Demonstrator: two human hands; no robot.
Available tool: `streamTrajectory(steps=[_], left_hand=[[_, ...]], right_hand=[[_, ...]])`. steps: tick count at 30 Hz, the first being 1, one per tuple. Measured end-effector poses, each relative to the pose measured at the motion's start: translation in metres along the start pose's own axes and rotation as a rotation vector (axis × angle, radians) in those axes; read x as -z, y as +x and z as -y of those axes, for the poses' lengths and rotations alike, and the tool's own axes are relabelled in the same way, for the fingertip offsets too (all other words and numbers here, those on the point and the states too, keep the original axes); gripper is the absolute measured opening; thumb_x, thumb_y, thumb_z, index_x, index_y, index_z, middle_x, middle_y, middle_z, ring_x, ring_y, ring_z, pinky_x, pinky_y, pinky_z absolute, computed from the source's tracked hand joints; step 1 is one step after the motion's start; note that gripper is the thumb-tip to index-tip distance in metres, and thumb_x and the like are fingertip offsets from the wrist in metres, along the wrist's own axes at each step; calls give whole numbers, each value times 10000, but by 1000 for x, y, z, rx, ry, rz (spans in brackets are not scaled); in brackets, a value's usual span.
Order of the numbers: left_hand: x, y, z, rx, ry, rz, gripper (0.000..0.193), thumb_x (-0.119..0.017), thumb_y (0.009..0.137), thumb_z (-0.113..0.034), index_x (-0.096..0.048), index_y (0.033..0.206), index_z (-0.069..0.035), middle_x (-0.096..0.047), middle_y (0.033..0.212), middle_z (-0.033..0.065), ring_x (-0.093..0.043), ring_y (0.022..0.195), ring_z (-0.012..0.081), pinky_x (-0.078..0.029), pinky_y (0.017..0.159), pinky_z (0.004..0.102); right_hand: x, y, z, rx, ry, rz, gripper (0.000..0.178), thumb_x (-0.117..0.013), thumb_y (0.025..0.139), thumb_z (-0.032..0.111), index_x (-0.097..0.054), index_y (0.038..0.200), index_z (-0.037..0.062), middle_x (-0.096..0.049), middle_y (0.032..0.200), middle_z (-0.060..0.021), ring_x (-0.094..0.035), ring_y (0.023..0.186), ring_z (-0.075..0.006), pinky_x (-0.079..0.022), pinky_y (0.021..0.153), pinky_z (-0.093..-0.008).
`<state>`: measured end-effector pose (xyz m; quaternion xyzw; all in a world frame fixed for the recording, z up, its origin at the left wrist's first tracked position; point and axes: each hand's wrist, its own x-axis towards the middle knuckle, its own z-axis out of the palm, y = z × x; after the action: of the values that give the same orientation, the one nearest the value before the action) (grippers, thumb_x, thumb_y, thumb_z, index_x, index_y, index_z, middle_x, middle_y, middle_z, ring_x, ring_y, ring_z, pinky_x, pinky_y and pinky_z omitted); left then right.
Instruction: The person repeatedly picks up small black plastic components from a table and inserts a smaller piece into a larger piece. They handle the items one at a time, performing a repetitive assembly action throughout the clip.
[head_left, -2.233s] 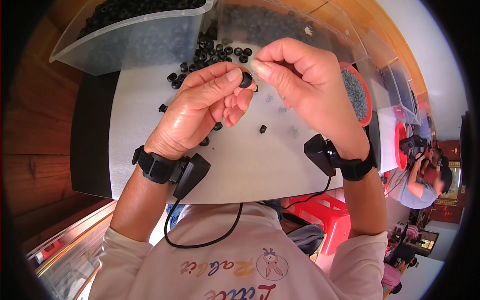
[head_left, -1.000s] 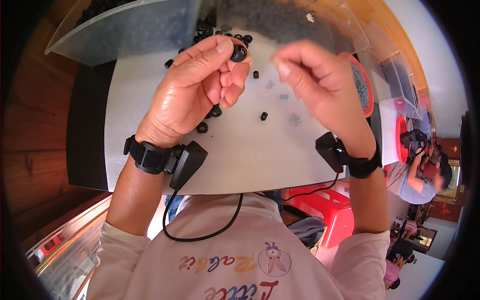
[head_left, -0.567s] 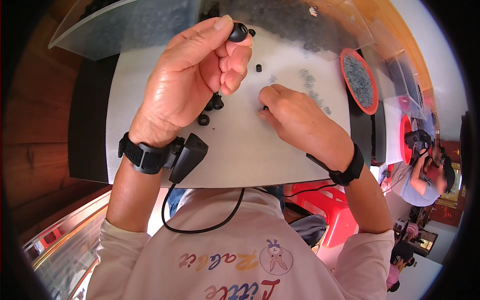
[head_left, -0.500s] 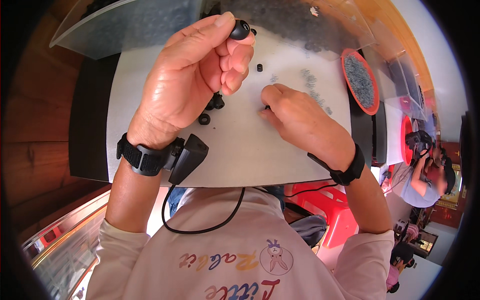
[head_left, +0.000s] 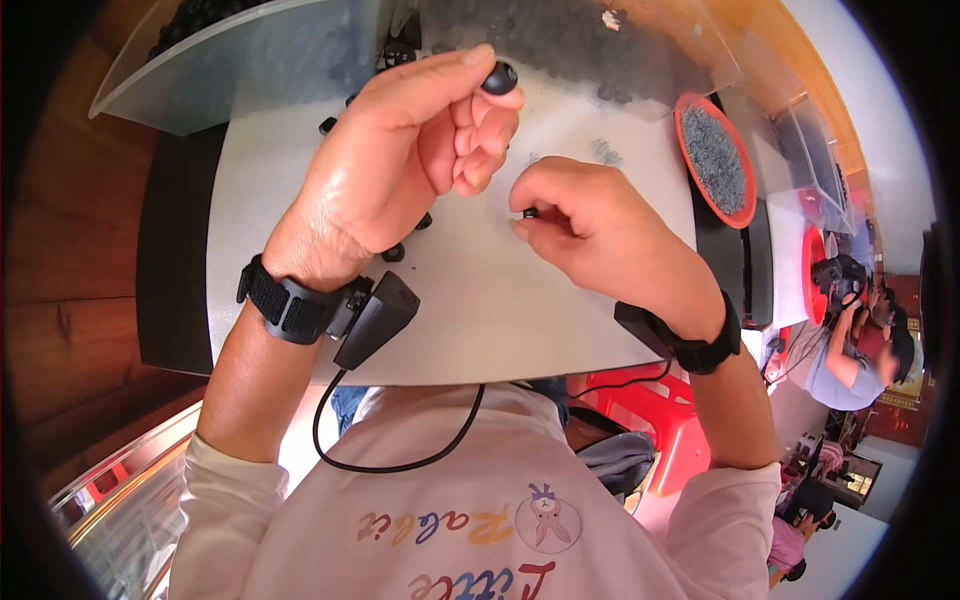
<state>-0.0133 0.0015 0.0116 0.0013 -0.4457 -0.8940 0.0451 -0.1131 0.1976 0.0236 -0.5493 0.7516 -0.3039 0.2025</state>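
My left hand point(head_left: 425, 145) is raised above the table, palm turned toward me, its thumb and index finger pinching a black rounded plastic piece point(head_left: 499, 79) with a marking or opening on its end. The other fingers curl loosely. Lower and to the right, my right hand point(head_left: 605, 220) holds a small black cylindrical piece point(head_left: 530, 213) between thumb and index fingertips. The two pieces are apart. Beside my left wrist lie a black plastic part point(head_left: 393, 253) and another black part point(head_left: 425, 220) on the white table point(head_left: 490, 310). Small springs point(head_left: 606, 152) are scattered beyond my right hand.
An orange-red basin point(head_left: 737, 221) full of small springs stands at the right. Clear bins with black parts, one at the left point(head_left: 180, 105), line the far side. Both wrists wear black straps; a cable point(head_left: 400, 465) hangs from the left. A red stool point(head_left: 670, 440) stands below the table.
My left hand has shifted slightly right and nearer with its rounded piece. The right-hand fingertips have parted a little, showing more of the small piece. The whole view has tilted slightly.
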Motion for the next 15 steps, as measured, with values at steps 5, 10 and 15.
streamTrajectory(steps=[5, 10, 15], left_hand=[[5, 0, 4, 28, 45, -43, 350, -533, 1070, -361, -610, 987, -30, -598, 800, 25, -510, 634, 110, -364, 545, 242], [3, -3, -1, 33, 90, -26, 366, -575, 1056, -361, -625, 1019, 0, -595, 740, 34, -543, 630, 112, -398, 542, 240], [0, -7, -2, 41, 178, -26, 361, -596, 1042, -352, -644, 1061, 5, -624, 753, 36, -544, 623, 101, -415, 559, 243]], right_hand=[[24, 1, 15, -128, 386, -141, 84, -675, 971, -4, -645, 1050, -1, -593, 832, 34, -512, 634, -35, -415, 579, -203], [27, 8, 18, 36, 450, -275, 113, -677, 959, -12, -638, 1064, -18, -637, 895, -14, -565, 724, -54, -476, 640, -215], [25, 12, 23, 98, 512, -330, 114, -681, 929, -54, -634, 1030, -28, -641, 908, -33, -579, 760, -63, -498, 659, -228]])
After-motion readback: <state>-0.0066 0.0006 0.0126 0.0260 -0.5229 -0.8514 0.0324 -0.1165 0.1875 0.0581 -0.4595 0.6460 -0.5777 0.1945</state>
